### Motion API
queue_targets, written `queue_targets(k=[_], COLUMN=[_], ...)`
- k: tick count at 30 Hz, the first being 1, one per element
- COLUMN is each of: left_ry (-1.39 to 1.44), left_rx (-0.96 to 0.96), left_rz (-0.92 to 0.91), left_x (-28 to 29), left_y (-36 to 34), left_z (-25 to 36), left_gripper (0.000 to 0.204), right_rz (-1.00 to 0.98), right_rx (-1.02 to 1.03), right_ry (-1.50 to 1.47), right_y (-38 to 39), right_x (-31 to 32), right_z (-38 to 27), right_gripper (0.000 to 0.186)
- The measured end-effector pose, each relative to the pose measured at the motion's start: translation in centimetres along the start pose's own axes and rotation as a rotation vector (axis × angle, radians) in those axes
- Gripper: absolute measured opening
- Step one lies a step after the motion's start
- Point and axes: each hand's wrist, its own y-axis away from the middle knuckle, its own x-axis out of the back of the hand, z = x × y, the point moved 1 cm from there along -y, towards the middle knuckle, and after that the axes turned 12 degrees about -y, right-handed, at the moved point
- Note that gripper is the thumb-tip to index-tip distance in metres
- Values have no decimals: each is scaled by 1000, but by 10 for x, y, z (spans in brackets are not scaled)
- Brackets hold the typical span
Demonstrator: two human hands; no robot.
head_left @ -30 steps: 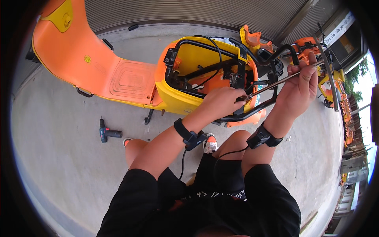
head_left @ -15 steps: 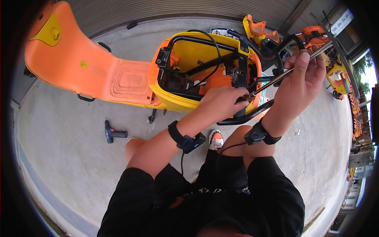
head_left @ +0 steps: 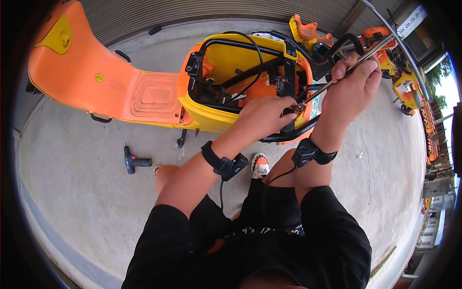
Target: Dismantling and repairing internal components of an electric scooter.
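A long metal T-handle wrench (head_left: 317, 93) slants from the rear of a scooter body (head_left: 196, 110) up toward the right, its crossbar at the top right. My right hand (head_left: 350, 91) is closed around the upper shaft. Close to the wrench's lower end, my left hand (head_left: 263, 116) pinches with thumb and fingers by a black frame bar. Those fingertips hide what the tip sits on. The orange and yellow body lies open between its black tubes, with cables and dark parts inside.
A cordless drill (head_left: 135, 160) lies on the concrete floor at left. The orange scooter seat and footboard section (head_left: 156, 95) extends left. More orange scooter parts (head_left: 308, 31) stand behind, and several scooters (head_left: 409, 94) line the right. A corrugated shutter (head_left: 192, 10) closes off the back.
The wrench's crossbar has swung round at the top right. My right hand has shifted left and curled more tightly around the shaft. My left hand stays at the lower end.
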Motion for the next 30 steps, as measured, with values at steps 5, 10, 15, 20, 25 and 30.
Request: queue_targets(k=[5, 10, 15, 20, 25, 30], left_ry=[1, 11, 28, 13, 1, -6], left_rx=[17, 20, 20, 16, 11, 6], left_rz=[-29, -55, -75, -58, -34, -28], left_x=[2, 1, 4, 5, 2, 2], left_y=[0, -1, -1, -1, 0, 1], left_z=[0, -2, -1, 1, -1, -1], left_gripper=[38, 38, 38, 37, 36, 36], right_rz=[-95, -15, -3, -16, -61, 6], right_rx=[123, 92, 54, 100, 81, 66], right_ry=[116, 182, 156, 108, 178, 158], right_y=[-1, 6, 5, 7, 7, 16], right_x=[1, 1, -2, 0, 1, -3], right_z=[5, 0, 0, 10, 11, 9], right_gripper=[29, 32, 31, 24, 30, 29])
